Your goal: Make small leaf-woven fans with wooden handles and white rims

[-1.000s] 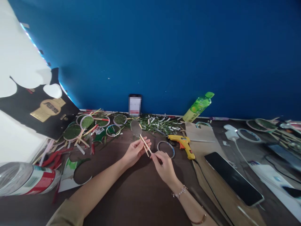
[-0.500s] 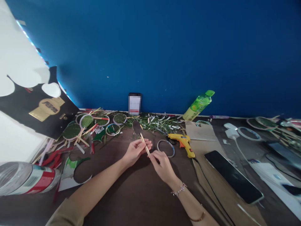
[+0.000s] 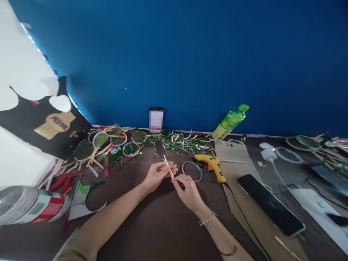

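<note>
Both my hands meet over the middle of the brown table [image 3: 152,224]. My left hand [image 3: 157,175] pinches a thin wooden stick [image 3: 168,166] that carries a dark round disc [image 3: 159,147] at its far end. My right hand [image 3: 187,191] grips the near end of the same stick with closed fingers. A bracelet sits on my right wrist. A small empty ring [image 3: 192,171] lies on the table just right of my hands.
A yellow glue gun [image 3: 211,165] with a black cord lies right of the ring. A black phone [image 3: 270,204] rests on cardboard [image 3: 235,156]. Green-filled rings and sticks [image 3: 104,145] crowd the back left, green clippings [image 3: 181,140] the back. A green bottle [image 3: 230,121] leans against the wall; a clear bottle [image 3: 29,204] lies near left.
The two sticks seen apart a second ago now read as one closed together. The disc end has tipped slightly up and away. My hands have stayed in place.
</note>
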`<state>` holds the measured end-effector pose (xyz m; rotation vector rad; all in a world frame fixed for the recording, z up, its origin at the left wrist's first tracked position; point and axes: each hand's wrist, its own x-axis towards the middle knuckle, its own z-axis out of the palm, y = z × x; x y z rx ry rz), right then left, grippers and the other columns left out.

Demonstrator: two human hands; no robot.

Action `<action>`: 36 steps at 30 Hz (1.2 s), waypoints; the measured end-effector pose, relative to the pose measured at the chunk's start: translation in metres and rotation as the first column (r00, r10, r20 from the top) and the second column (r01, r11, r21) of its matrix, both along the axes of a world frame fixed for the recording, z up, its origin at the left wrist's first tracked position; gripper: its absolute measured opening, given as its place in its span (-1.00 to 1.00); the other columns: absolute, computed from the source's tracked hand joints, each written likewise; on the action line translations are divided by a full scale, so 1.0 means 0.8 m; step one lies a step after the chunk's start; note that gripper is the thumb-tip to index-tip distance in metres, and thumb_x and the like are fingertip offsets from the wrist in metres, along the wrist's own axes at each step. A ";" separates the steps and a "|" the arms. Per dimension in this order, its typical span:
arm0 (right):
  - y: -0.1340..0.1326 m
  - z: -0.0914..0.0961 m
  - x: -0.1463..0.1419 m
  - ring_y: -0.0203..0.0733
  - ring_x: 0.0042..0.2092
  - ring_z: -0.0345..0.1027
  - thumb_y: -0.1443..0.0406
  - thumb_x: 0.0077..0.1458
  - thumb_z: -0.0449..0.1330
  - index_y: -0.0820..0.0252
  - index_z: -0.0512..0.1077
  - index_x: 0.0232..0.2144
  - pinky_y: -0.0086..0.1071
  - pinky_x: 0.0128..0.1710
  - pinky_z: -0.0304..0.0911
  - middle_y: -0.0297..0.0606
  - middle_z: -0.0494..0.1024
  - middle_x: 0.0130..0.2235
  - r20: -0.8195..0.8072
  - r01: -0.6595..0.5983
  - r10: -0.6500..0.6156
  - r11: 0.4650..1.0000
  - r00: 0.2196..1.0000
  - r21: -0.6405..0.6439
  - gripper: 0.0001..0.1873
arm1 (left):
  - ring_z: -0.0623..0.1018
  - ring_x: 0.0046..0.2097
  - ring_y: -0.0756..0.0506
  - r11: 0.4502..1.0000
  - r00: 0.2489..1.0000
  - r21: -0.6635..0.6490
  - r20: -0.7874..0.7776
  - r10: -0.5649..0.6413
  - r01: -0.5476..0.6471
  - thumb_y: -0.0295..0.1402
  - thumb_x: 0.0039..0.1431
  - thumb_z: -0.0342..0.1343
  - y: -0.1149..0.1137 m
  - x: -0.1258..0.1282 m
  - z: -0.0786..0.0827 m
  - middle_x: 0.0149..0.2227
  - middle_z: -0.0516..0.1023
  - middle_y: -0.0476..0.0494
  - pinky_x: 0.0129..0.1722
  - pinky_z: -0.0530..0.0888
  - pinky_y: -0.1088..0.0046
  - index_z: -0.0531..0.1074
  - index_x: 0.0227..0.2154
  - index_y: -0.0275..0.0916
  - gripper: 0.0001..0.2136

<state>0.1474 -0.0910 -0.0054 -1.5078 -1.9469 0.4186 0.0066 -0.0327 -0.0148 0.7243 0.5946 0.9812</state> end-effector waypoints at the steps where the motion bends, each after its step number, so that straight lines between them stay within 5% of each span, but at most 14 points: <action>1: 0.000 0.000 0.000 -0.26 -0.39 0.30 0.24 0.14 0.01 0.18 0.35 -0.55 -0.39 -0.31 0.10 -0.31 0.45 -0.48 0.001 -0.001 0.001 1.000 1.000 0.002 -0.73 | 0.55 -0.16 -0.20 1.000 1.000 0.000 -0.001 0.001 -0.001 -0.28 -0.13 0.29 0.000 0.000 0.000 -0.21 0.56 -0.31 -0.04 0.39 0.16 0.49 -0.28 -0.36 -0.66; 13: -0.002 0.008 0.004 -0.27 -0.41 0.28 0.22 0.13 0.03 0.18 0.34 -0.56 -0.40 -0.34 0.12 -0.31 0.42 -0.50 0.004 -0.033 0.033 0.997 0.999 0.074 -0.73 | 0.57 -0.27 -0.10 0.993 0.993 -0.038 0.047 -0.111 0.113 -0.32 -0.10 0.28 0.000 -0.006 0.004 -0.30 0.58 -0.26 -0.17 0.45 0.34 0.47 -0.30 -0.37 -0.71; 17: 0.006 0.017 0.037 -0.23 -0.37 0.29 0.25 0.15 -0.05 0.19 0.36 -0.51 -0.36 -0.30 0.16 -0.23 0.44 -0.46 -0.007 0.182 -0.185 0.955 0.983 0.235 -0.72 | 0.57 -0.31 -0.06 0.946 0.944 -0.095 0.149 -0.293 0.309 -0.36 -0.11 0.29 0.004 -0.013 0.003 -0.34 0.58 -0.20 -0.23 0.47 0.44 0.47 -0.32 -0.36 -0.74; 19: 0.012 0.017 0.062 -0.14 -0.30 0.29 0.22 0.12 -0.03 0.23 0.39 -0.41 -0.28 -0.22 0.17 -0.14 0.45 -0.39 0.102 0.366 -0.413 0.877 0.905 0.311 -0.74 | 0.58 -0.33 -0.06 0.903 0.900 -0.103 0.189 -0.393 0.416 -0.37 -0.12 0.30 0.005 -0.017 0.000 -0.37 0.58 -0.19 -0.24 0.47 0.43 0.46 -0.34 -0.36 -0.74; 21: 0.016 0.015 0.085 -0.01 -0.24 0.28 0.16 0.08 0.00 0.30 0.40 -0.30 -0.18 -0.22 0.15 -0.02 0.43 -0.32 0.262 0.555 -0.639 0.763 0.723 0.331 -0.67 | 0.58 -0.35 -0.07 0.855 0.850 -0.096 0.214 -0.482 0.509 -0.36 -0.14 0.31 0.005 -0.021 -0.002 -0.39 0.58 -0.19 -0.26 0.47 0.41 0.46 -0.35 -0.37 -0.74; 24: 0.019 0.008 0.109 0.11 -0.20 0.26 0.05 0.03 0.02 0.44 0.37 -0.19 -0.12 -0.25 0.14 0.10 0.40 -0.27 0.410 0.698 -0.736 0.662 0.539 0.273 -0.48 | 0.58 -0.37 -0.08 0.813 0.806 -0.081 0.215 -0.551 0.577 -0.35 -0.15 0.31 0.003 -0.023 -0.002 -0.39 0.58 -0.20 -0.29 0.48 0.40 0.48 -0.37 -0.35 -0.74; 29: 0.023 -0.005 0.130 0.17 -0.21 0.26 -0.05 -0.04 0.03 0.40 0.38 -0.17 -0.05 -0.27 0.14 0.08 0.40 -0.29 0.438 0.746 -0.731 0.642 0.523 0.179 -0.38 | 0.58 -0.31 -0.12 0.850 0.849 -0.071 0.139 -0.510 0.523 -0.35 -0.12 0.29 0.000 -0.023 0.004 -0.36 0.58 -0.24 -0.21 0.47 0.32 0.49 -0.35 -0.33 -0.77; 36: 0.028 -0.009 0.140 0.02 -0.32 0.25 -0.04 -0.09 0.09 0.37 0.43 -0.30 -0.17 -0.31 0.18 -0.05 0.38 -0.42 0.374 0.699 -0.687 0.704 0.624 0.126 -0.44 | 0.58 -0.29 -0.16 0.947 0.949 -0.096 -0.037 -0.312 0.308 -0.30 -0.14 0.30 -0.003 -0.008 0.014 -0.33 0.57 -0.31 -0.16 0.46 0.23 0.48 -0.34 -0.40 -0.70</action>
